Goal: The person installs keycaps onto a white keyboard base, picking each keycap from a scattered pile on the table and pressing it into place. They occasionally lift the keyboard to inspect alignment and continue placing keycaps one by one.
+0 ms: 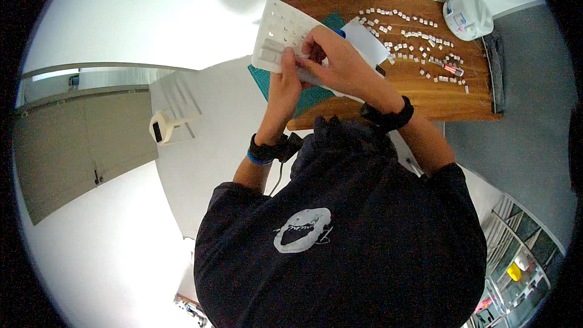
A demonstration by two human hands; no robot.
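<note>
White keyboard-like panel [267, 39], one: tilted, over the table's left end, above the green mat [261, 79]. Left hand [286, 79]: gripping the panel's near edge, thumb on its face. Right hand [340, 58]: fingers bunched at the panel; whether they pinch a small piece, cannot tell. Small white keycaps [431, 40], many: loose rows, right side of wooden table [449, 97]. White paper [367, 42], one: between panel and keycaps. Step, as judged: close fingerwork on the panel. Next move, as judged: calls for a steady left hold and precise right fingertips.
</note>
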